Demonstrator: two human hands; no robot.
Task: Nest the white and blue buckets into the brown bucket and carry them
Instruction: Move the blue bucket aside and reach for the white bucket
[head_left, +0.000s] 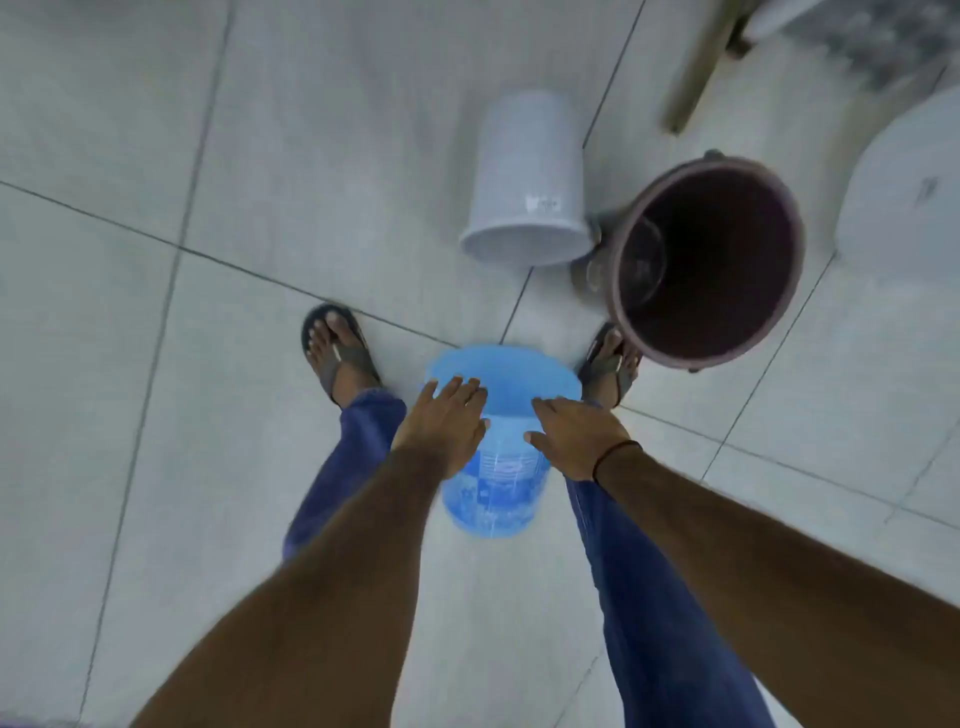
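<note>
A translucent blue bucket (498, 467) is between my legs, its wide rim pointing away from me and its narrow base toward me. My left hand (441, 421) presses flat on its left side and my right hand (576, 436) on its right side, so both palms clamp it. The white bucket (524, 176) is on the floor ahead, wide rim toward me and base away. To the right of it, by my right foot, the brown bucket (706, 260) stands with its dark mouth open to me. The picture is blurred.
The floor is large grey tiles (156, 208). My sandalled feet (337, 353) flank the blue bucket. A wooden leg (696, 67) slants at the top right, and a large white rounded object (904, 197) sits at the right edge behind the brown bucket.
</note>
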